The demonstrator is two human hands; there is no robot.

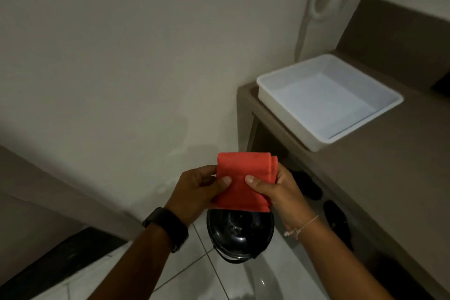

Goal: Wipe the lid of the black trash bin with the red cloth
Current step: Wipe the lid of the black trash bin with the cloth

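The 2 forearms enter from 6 o'clock and lie nearest the camera, the left one carrying a dark watch (168, 228), the right one a thin string bracelet (300, 228). The left hand (198, 192) and the right hand (275, 192) meet just below centre, each pinched shut on the red cloth (244, 181), thumbs pressed on its near face and fingers behind. The cloth is folded into a thick pad with a doubled edge showing at its 3 o'clock side, and it is held up in the air, touching nothing else.

Directly under the cloth, toward 6 o'clock, stands the black trash bin on the tiled floor; its glossy domed lid (239, 232) is closed, and the cloth hides its far edge. At 2 o'clock a white tray (265, 91) sits on a brown counter (389, 165), well apart from the hands.

Wiping has not yet begun, judging by the gap between cloth and lid. Risks from here: the pad may unfold when 1 hand lets go, leaving a loose flap dragging; pressing on the rounded, shiny lid could make the cloth skid off or tip the light bin; the dim light may leave patches missed.
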